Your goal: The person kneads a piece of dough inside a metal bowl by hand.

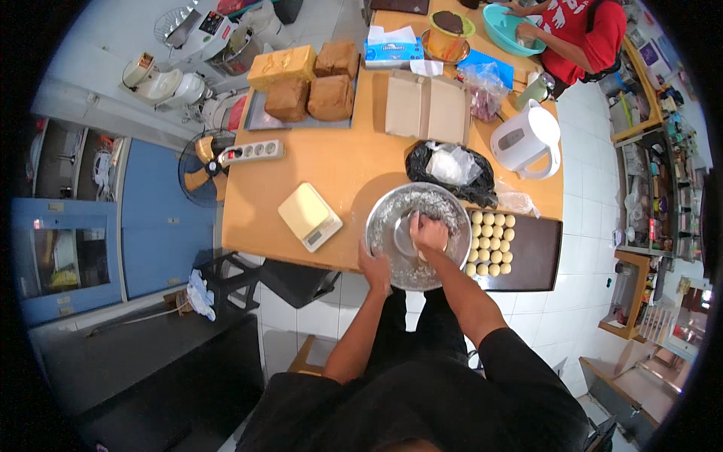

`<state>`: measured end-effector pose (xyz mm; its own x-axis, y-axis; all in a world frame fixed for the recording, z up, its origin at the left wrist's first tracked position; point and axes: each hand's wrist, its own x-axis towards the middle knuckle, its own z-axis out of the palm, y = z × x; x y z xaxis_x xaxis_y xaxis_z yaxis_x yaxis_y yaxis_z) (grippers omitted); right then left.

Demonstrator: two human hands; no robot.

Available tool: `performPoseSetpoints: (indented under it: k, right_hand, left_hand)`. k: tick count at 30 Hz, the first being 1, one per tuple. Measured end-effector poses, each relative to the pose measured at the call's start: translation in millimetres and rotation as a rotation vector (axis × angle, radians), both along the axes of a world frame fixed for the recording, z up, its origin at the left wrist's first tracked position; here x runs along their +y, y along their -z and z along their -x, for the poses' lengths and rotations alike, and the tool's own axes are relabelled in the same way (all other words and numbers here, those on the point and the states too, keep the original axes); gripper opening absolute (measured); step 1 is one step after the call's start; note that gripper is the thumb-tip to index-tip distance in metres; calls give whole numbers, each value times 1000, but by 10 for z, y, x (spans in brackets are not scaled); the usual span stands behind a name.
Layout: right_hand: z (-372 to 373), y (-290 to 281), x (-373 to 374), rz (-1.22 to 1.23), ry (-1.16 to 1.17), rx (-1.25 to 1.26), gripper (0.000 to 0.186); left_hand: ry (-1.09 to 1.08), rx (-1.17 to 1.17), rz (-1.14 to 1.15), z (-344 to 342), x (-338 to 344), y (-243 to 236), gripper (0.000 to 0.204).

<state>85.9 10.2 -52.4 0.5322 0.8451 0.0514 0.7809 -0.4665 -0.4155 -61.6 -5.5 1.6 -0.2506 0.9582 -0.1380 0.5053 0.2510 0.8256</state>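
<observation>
A wide metal mixing bowl (386, 218) rests at the table's near edge, its inside wall smeared with white flour or dough. My left hand (375, 268) holds the bowl's rim on the near left side. Inside the bowl, my right hand (429, 233) presses down with its fingers curled. A pale bit shows under the right palm, but what the fingers hold is mostly hidden. Right of the bowl, a dark baking tray (536, 252) carries rows of round, pale yellow dough balls (495, 242). To the left lies a kitchen scale (310, 216) with a cream-yellow top.
Behind the bowl are a black plastic bag (482, 188), an open cardboard box (428, 105) and a white electric kettle (526, 139). A power strip (254, 151) and a tray of loaves (307, 98) stand farther left. Across the table, a person in red (584, 38) handles a turquoise basin (503, 29).
</observation>
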Motion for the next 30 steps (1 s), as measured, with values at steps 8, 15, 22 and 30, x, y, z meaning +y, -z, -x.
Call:
performPoseSetpoints:
  k: [8, 15, 22, 30]
  right_hand:
    - [23, 110, 46, -221, -114, -50, 35]
    - [-78, 129, 179, -320, -233, -21, 29]
    - [-42, 63, 156, -185, -286, 107, 34]
    - [48, 102, -163, 45, -475, 24, 32]
  left_hand:
    - [16, -32, 32, 80, -38, 101, 44]
    - [-3, -114, 110, -10, -45, 169, 45]
    - [-48, 11, -33, -36, -46, 142, 49]
    - [36, 38, -8, 80, 69, 283, 38]
